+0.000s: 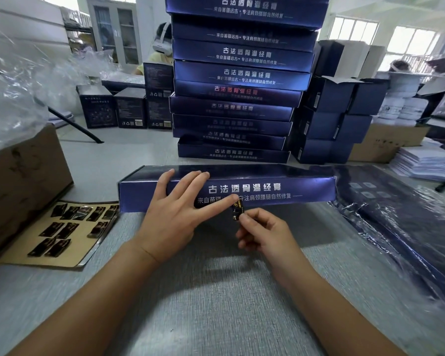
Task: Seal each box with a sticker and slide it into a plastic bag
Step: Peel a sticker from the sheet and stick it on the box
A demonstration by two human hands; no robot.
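In the head view, a long dark blue box [272, 191] with white characters on its front face lies across the grey table [216, 304], just in front of the person. The left hand [175, 211] is spread flat – its straight fingers lean on the front face and reach up to the top edge of the box, while the thumb stretches to the right along the face. The right hand [265, 233] pinches a small black and gold sticker [237, 211] between thumb and forefinger. It holds the sticker upright at the lower edge of the front face, near the middle of the box, and the tip of the left thumb is just beside it. If the sticker already touches the box, I cannot tell.

On the left lies a brown sticker sheet [62, 232] with more such stickers, next to a cardboard carton [23, 176]. Behind the box stands a tall stack of boxes [237, 98] of the same kind. On the right lie crinkled plastic bags [401, 222] – dark boxes show through them.
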